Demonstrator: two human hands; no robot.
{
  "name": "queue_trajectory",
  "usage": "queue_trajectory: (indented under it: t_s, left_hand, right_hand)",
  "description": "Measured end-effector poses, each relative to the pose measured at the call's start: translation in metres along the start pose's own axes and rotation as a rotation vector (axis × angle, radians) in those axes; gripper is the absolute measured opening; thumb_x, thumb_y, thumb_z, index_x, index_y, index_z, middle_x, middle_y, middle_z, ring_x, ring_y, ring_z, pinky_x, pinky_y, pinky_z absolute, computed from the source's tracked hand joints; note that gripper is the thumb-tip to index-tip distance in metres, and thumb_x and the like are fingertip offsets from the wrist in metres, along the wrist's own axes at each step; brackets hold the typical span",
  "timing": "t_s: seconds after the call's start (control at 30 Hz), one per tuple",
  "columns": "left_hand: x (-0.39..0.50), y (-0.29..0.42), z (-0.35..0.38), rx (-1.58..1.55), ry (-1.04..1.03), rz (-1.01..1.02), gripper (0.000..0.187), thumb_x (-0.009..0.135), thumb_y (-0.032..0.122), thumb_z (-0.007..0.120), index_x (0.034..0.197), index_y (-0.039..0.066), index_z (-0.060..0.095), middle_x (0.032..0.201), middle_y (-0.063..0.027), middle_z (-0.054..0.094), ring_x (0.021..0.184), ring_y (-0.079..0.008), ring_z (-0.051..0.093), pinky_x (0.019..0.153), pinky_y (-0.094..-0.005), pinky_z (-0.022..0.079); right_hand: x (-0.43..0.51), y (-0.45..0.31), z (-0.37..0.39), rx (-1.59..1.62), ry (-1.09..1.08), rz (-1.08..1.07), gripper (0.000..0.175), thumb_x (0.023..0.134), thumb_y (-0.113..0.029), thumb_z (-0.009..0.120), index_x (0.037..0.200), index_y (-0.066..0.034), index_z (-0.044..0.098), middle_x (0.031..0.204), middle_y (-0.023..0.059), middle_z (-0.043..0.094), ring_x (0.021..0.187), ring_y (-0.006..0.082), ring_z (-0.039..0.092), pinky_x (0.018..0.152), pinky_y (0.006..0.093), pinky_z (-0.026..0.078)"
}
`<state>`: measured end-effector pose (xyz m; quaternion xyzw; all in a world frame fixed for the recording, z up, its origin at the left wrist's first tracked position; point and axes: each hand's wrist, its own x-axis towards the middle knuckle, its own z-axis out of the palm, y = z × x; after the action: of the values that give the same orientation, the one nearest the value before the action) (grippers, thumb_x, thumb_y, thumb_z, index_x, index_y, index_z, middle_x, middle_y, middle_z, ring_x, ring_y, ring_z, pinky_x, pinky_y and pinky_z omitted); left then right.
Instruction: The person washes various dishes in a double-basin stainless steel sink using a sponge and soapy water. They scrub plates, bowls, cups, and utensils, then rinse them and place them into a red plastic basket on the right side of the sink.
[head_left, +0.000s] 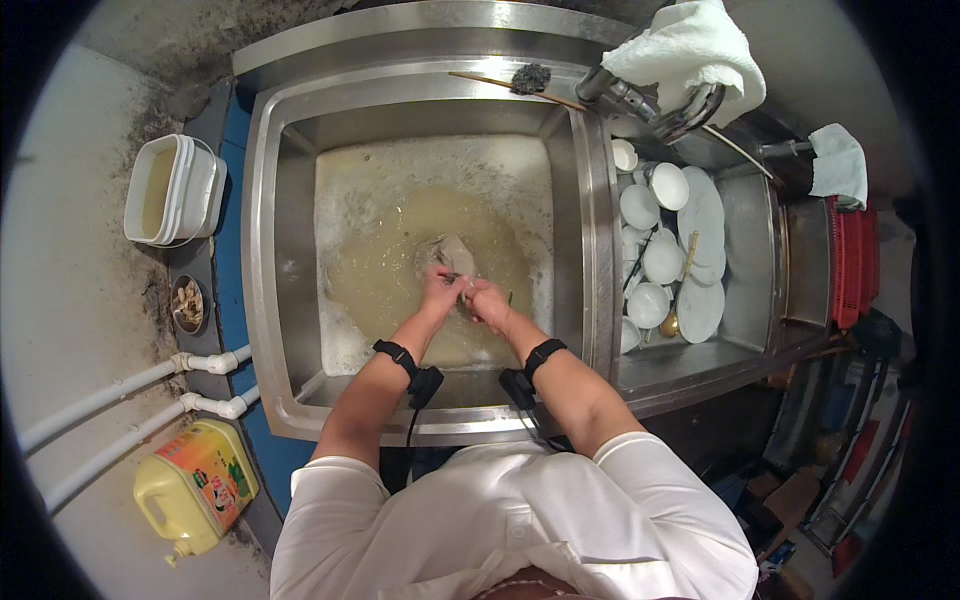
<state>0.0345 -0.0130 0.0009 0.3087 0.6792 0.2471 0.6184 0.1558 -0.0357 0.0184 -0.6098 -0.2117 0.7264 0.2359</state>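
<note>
Both hands meet over the middle of a stainless steel sink basin (300, 225) filled with cloudy, foamy water (390, 289). A wet greyish cloth (456, 256) lies at the water's surface, just beyond my fingers. My left hand (439, 292) grips its near edge, fingers bent. Close against it on the right, my right hand (489, 304) is closed at the same bunched spot. A small dark, thin item shows between the fingertips; its kind cannot be made out. What lies under the murky water is hidden.
White bowls (663, 256) and oval plates (701, 311) fill the right basin, with a brass-coloured ladle (670, 324). A steel scourer (531, 78) and chopstick sit on the back rim. The faucet (626, 97) is draped with a white towel (694, 56). Left stand a bucket (202, 195) and yellow jug (199, 487).
</note>
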Motion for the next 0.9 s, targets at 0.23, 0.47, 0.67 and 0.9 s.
queue_trajectory:
  t_s: [0.23,0.47,0.67,0.9]
  left_hand:
    - [0.015,-0.001,-0.026,-0.628,-0.340,-0.045,0.033,0.077,-0.002,0.065,0.108,0.004,0.055,0.097,-0.0048,0.063,0.084,-0.0197,0.061,0.072,-0.0356,0.050]
    - [0.013,0.007,-0.040,1.026,-0.519,0.562,0.031,0.069,-0.002,0.060,0.100,0.001,0.058,0.096,-0.0233,0.062,0.088,-0.0370,0.062,0.077,-0.0418,0.049]
    - [0.008,0.046,-0.048,1.168,0.048,0.373,0.022,0.082,0.009,0.049,0.099,0.003,0.061,0.093,-0.0220,0.064,0.089,-0.0400,0.062,0.079,-0.0476,0.049]
    - [0.040,0.074,-0.145,1.202,0.565,0.295,0.038,0.085,0.019,0.051,0.120,0.005,0.053,0.128,-0.0183,0.049,0.118,-0.0355,0.046,0.097,-0.0424,0.039]
  right_hand:
    - [-0.031,-0.027,-0.007,-0.129,-0.183,0.135,0.016,0.091,-0.020,0.052,0.083,-0.0076,0.060,0.058,-0.0014,0.045,0.043,0.0096,0.038,0.038,0.0284,0.032]
    - [-0.049,-0.055,-0.014,-1.459,-0.035,-0.275,0.017,0.082,-0.015,0.056,0.086,-0.0049,0.069,0.071,0.0116,0.066,0.058,0.0261,0.064,0.050,0.0355,0.050]
    - [-0.087,-0.088,-0.017,-1.654,0.222,-0.375,0.018,0.081,-0.012,0.050,0.083,-0.0088,0.067,0.080,0.0129,0.068,0.075,0.0281,0.068,0.061,0.0388,0.054]
    - [-0.108,-0.165,-0.110,-1.485,0.459,-0.905,0.010,0.080,-0.013,0.058,0.082,-0.0028,0.056,0.074,0.0144,0.060,0.084,0.0324,0.061,0.086,0.0473,0.045]
